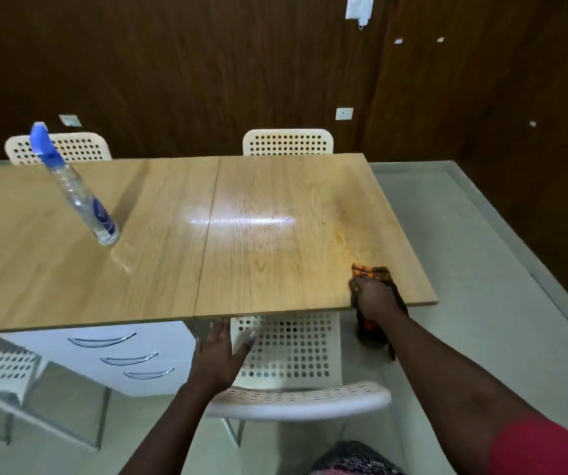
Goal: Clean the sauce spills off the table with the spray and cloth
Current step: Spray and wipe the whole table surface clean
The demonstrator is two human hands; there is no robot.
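**Wiping under way, orange smear still on the right panel**

Wiping at the near right edge of the table (159,241), the right hand (375,298) presses a dark, orange-patterned cloth (373,271) against the wood, fingers curled over the bunched fabric, with a loose tail of it hanging below the edge toward the lower right of the frame. The left hand (222,351) is spread flat, fingers straight and apart, at the underside of the near edge in the lower centre; it holds nothing and seems to be steadying the table.

The spray bottle (76,190) stands on the left panel, in the upper left of the frame, well apart from both hands, so the spraying step looks finished for now.

A faint orange-yellow sauce smear (346,221) spreads above the cloth on the right panel, toward the far right corner. By this view the job is partly done: the left panel and the glossy centre show no stain, while the smear needs further passes. Motion blur makes small remaining spots impossible to judge.
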